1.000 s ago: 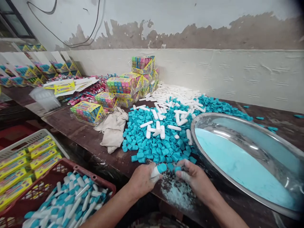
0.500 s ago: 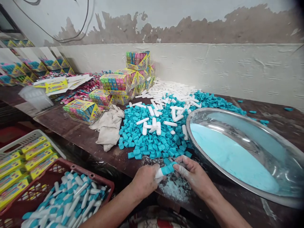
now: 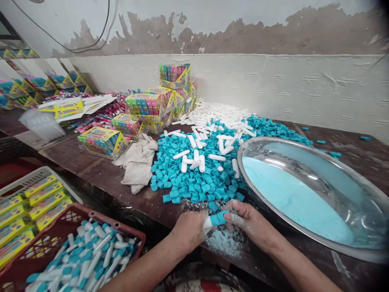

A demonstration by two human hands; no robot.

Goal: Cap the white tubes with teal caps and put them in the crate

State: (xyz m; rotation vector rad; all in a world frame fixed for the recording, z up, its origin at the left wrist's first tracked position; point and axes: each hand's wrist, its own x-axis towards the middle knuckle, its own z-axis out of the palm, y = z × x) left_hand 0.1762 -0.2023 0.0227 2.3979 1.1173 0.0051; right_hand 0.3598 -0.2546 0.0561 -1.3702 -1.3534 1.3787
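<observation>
Head cam's showing a chunky white tube (image 3: 207, 222) being held up just left of the near side of a big steel basin (image 3: 330, 184). The left hand (image 3: 191, 230) is gripping the white part and mostly covering it, while the right hand (image 3: 249, 221) is pinching the teal cap (image 3: 223, 217) at the other end, so both hands are closing down pretty narrow. Two teal sections are showing end to end, with fingers hiding the very tip. One loose cap (image 3: 213, 207) is lying just beyond the tube, kinda crowding the hands, and pale blue crumbs (image 3: 223, 242) are dusting the table left of the basin. Basin's holding a load of light blue powder (image 3: 291, 202). A heap of teal caps (image 3: 185, 184) is filling the space to its left, with white tubes (image 3: 221, 113) lying on top and piling up behind. Further left of it, a crumpled cloth (image 3: 138, 162) is resting near some wrapped boxes (image 3: 144, 106), and a dark red crate (image 3: 123, 225) of capped tubes (image 3: 95, 249) is sitting way left, on the near side.
</observation>
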